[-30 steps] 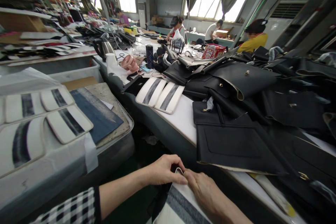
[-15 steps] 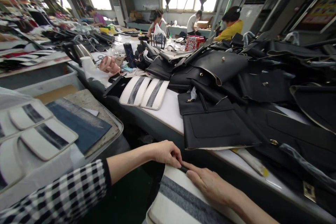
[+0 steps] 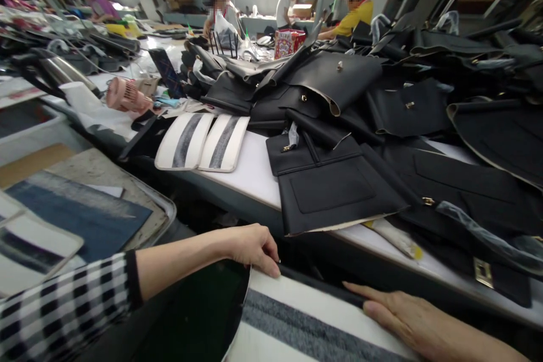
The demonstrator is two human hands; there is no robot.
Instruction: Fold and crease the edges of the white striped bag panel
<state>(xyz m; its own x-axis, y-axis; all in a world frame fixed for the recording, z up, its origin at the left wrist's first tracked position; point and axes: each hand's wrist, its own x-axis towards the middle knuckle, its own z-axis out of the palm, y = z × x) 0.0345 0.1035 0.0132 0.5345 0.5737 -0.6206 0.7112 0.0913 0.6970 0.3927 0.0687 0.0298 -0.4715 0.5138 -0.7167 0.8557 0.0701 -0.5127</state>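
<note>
Striped panel (image 3: 314,322) is low in the middle of the view, on the near side of the table (image 3: 258,172), with black along its far edge. From the left, a blue board (image 3: 80,209) lies beside a checked sleeve (image 3: 72,300); a pink fan (image 3: 127,95) and two white pieces (image 3: 184,141) with dark bands are on the table. The left hand (image 3: 254,246) pinches the panel's far left corner. Past it lies a black bag (image 3: 335,186). The right hand (image 3: 411,317) touches the black edge, forefinger stretched out; whether its grip is closed, I cannot tell.
</note>
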